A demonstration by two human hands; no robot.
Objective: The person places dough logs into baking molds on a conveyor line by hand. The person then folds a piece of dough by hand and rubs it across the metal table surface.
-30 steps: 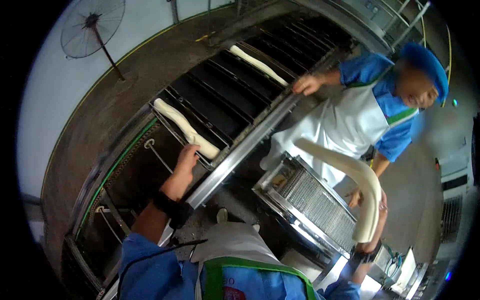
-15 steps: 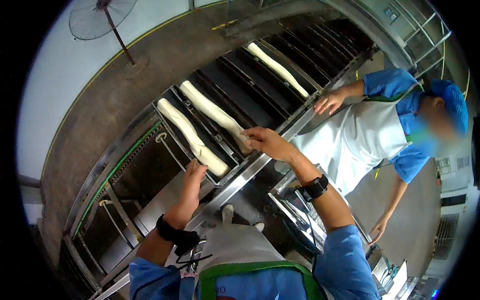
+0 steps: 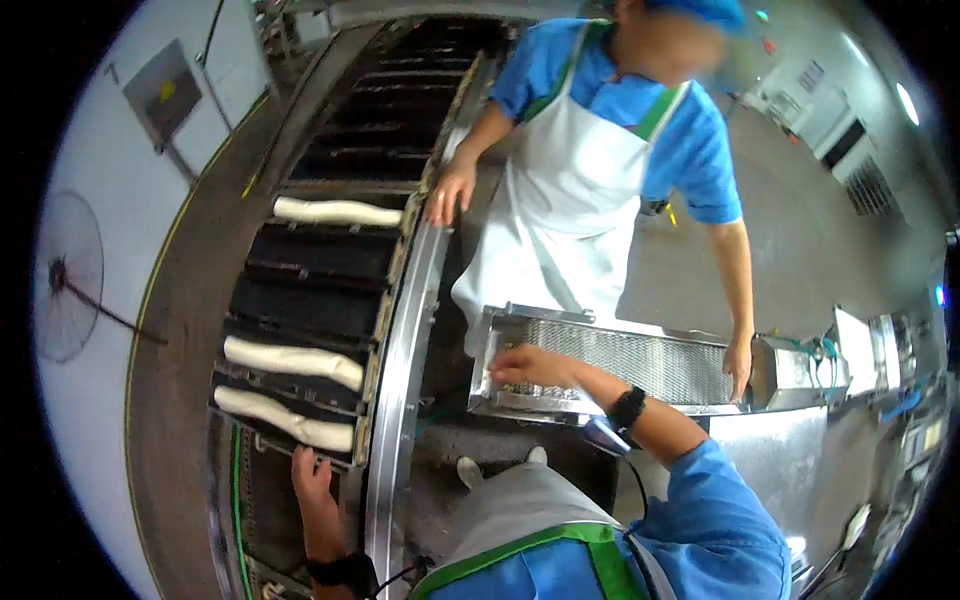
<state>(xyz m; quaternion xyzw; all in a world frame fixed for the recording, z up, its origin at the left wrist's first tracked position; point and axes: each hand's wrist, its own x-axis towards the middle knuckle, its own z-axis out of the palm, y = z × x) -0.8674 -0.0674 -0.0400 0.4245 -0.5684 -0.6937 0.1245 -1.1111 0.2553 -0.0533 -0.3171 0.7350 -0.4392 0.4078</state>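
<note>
Two long white dough rolls, the nearer one (image 3: 285,416) and another just behind it (image 3: 292,361), lie in dark narrow pans on the rail line. My left hand (image 3: 314,480) is at the right end of the nearer roll, fingers stretched and apart, holding nothing; whether they touch the pan edge I cannot tell. Over the left end of a short mesh conveyor (image 3: 630,360) is my right hand (image 3: 535,367), its fingers loosely spread with nothing visible in them. A third dough roll (image 3: 338,211) rests in a pan farther along.
A co-worker in a white apron (image 3: 570,200) stands across the conveyor, one hand (image 3: 452,190) by the pan line's rail and the other (image 3: 738,368) at the conveyor's far end. A metal rail (image 3: 400,400) edges the pans. A fan (image 3: 65,275) stands by the wall.
My view has turned right. My right hand has left the second dough roll and moved over to the mesh conveyor. My left hand stays near the nearest roll's end.
</note>
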